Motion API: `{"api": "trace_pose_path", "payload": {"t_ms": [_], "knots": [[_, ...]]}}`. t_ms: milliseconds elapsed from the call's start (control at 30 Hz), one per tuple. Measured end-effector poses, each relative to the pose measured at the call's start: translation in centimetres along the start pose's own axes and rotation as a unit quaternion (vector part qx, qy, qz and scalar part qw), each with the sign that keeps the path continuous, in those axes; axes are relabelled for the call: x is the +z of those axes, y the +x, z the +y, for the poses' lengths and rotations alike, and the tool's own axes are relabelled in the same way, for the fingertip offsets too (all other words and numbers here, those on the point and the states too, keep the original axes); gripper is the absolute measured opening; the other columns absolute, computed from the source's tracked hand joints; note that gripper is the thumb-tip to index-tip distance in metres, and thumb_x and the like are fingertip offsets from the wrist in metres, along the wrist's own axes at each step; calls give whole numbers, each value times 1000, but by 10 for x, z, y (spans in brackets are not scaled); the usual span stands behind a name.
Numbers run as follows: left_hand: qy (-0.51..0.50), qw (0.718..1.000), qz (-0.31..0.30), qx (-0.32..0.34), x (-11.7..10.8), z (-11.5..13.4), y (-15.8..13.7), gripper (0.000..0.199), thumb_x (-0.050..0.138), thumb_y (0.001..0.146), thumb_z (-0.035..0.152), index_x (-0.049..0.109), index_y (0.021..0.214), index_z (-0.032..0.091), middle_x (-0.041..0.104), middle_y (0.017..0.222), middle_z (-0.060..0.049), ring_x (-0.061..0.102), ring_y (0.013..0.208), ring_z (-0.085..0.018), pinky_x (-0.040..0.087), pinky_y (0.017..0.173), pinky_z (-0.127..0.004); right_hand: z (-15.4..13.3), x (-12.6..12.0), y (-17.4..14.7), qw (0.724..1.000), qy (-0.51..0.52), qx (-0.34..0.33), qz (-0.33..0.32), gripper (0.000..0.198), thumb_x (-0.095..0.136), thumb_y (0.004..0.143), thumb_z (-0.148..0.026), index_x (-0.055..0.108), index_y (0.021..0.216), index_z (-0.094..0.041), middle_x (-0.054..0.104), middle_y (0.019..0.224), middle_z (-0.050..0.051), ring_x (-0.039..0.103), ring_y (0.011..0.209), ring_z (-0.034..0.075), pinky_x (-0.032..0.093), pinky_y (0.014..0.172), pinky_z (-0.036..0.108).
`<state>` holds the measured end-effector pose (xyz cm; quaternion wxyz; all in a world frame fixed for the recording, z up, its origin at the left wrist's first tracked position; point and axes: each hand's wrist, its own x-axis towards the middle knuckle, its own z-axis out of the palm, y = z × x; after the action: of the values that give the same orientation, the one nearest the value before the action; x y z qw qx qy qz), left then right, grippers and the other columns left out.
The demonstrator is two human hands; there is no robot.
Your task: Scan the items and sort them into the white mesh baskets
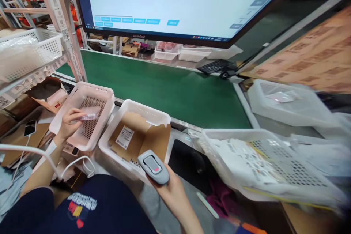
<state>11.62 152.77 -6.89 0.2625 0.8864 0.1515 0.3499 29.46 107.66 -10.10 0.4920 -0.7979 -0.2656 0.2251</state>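
the left hand [67, 124] pinches a small clear flat packet [87, 117] over the pale pink plastic basket [108, 95]. the right hand [171, 188], right of that basket, wraps tight around a grey scanner [154, 166]. best to hold the packet flat and still, so its label faces the scanner.

A warehouse packing station: green conveyor belt [170, 87], big monitor [175, 0], white baskets [85, 117], handheld barcode scanner [154, 166].

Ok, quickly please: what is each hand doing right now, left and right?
Left hand: closed on a small clear packet, over the pink basket.
Right hand: closed around a grey scanner.
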Motion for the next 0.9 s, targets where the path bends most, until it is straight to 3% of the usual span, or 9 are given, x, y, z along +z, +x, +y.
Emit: {"api": "trace_pose_path", "payload": {"t_ms": [67, 133, 200, 300, 433, 567, 700, 767, 900], "knots": [[77, 980, 23, 179, 8, 26, 1, 19, 73, 105, 28, 90, 111, 32, 79, 120, -9, 73, 120, -27, 60, 110, -45, -9, -6, 3, 1000, 15, 0, -11, 41, 78, 90, -55, 77, 114, -21, 83, 114, 14, 81, 101, 35, 64, 85, 43], [148, 939, 58, 304, 22, 46, 2, 21, 77, 105, 21, 89, 114, 37, 79, 122, -5, 71, 125, -25, 55, 116, -44, -23, -11, 8, 999, 16, -14, -24, 39, 77, 94, -54, 75, 116, -22, 82, 117, 13, 80, 105, 35, 64, 88, 44], [160, 912, 79, 368, 39, 60, 2, 28, 80, 105, 16, 86, 122, 37, 79, 120, -4, 71, 122, -22, 53, 115, -40, -40, -15, 12, 999, 12, -33, -29, 35, 76, 95, -52, 73, 114, -23, 81, 117, 13, 78, 106, 34, 63, 89, 43], [130, 894, 71, 422, 66, 67, 2, 27, 75, 109, 15, 83, 129, 32, 79, 114, -6, 72, 116, -21, 55, 112, -37, -64, -20, 16, 998, 12, -51, -36, 30, 77, 93, -48, 68, 106, -23, 78, 112, 11, 75, 102, 31, 60, 87, 41], [98, 894, 66, 431, 91, 67, 2, 33, 77, 108, 16, 82, 135, 35, 80, 114, -4, 75, 115, -21, 58, 112, -36, -83, -21, 15, 996, -22, -62, -68, 19, 73, 93, -35, 65, 104, -22, 72, 103, 6, 71, 94, 26, 51, 80, 36], [77, 904, 57, 416, 104, 71, -1, 45, 78, 103, 6, 81, 138, 35, 78, 117, -5, 74, 117, -23, 60, 114, -38, -79, -16, 7, 992, -87, -48, -80, 15, 69, 82, -17, 61, 93, -22, 66, 96, 3, 62, 84, 21, 39, 73, 33], [58, 907, 58, 414, 120, 73, -14, 48, 79, 97, 1, 83, 135, 29, 77, 114, -9, 71, 119, -25, 58, 115, -38, -63, -13, -6, 996, -60, -35, -61, 14, 69, 84, -19, 58, 92, -22, 66, 97, 3, 62, 85, 21, 39, 75, 33], [67, 917, 27, 392, 129, 72, -27, 57, 75, 97, 3, 80, 145, 32, 81, 120, -10, 73, 121, -26, 57, 115, -39, -57, -18, -15, 998, -41, -23, -36, 14, 71, 86, -23, 60, 95, -22, 68, 99, 4, 64, 89, 22, 42, 77, 33], [116, 934, -71, 331, 137, 57, -36, 88, 57, 99, 24, 40, 180, 52, 79, 148, 0, 76, 129, -25, 52, 116, -48, -45, -51, -24, 997, -60, 7, 43, 20, 79, 85, -30, 67, 98, -21, 71, 100, 4, 67, 90, 23, 47, 79, 33]]}}
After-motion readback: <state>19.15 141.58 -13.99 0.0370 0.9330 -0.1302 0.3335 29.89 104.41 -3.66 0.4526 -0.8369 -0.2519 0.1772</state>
